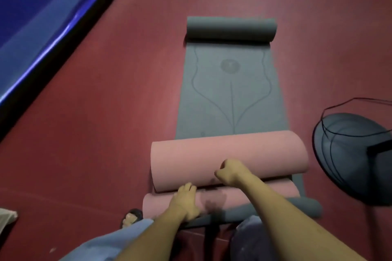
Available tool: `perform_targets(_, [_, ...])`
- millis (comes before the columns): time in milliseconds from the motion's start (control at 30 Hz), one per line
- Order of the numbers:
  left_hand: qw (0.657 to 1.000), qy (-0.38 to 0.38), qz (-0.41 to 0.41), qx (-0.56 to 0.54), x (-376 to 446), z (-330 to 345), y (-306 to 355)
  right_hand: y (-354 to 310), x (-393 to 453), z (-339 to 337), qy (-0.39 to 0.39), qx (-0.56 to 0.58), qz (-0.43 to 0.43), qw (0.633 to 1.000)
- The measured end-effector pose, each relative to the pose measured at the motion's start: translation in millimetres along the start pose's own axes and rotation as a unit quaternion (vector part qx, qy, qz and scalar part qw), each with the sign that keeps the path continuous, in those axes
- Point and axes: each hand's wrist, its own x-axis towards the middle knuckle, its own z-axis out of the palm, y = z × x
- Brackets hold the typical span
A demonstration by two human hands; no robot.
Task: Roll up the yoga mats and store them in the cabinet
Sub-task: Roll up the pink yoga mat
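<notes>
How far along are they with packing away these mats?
Early on. The pink mat is curled at both ends, and both hands, left hand and right hand, are on it. The grey mat beneath lies mostly flat, only its ends curled. Both need rolling and storing; no cabinet shows.
</notes>
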Motion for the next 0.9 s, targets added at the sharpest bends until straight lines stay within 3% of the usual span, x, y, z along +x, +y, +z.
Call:
perform_targets(100, [1.000, 0.008, 0.007, -0.007, 25, 14, -3, 5, 7, 3, -0.020, -0.006, 0.007, 1.000])
perform_targets(267, [0.993, -0.055, 0.016, 0.105, 42, 47, -22, 13, 15, -1, -0.032, -0.007, 0.021, 0.999])
perform_targets(467, [0.993, -0.118, -0.014, -0.009, 53, 37, -14, 16, 21, 0, -0.035, -0.024, 0.015, 0.999])
perform_targets(567, [0.992, -0.116, 0.028, -0.027, 51, 33, -15, 21, 25, 3, -0.031, -0.068, 0.005, 0.997])
perform_targets(733, [0.988, -0.016, 0.150, 0.016, 29, -32, 18, 40, 16, -7, 0.002, -0.282, -0.060, 0.958])
perform_targets(900, [0.939, 0.113, 0.273, 0.178, -40, -161, 45, 44, -30, -47, 0.034, -0.284, -0.103, 0.953])
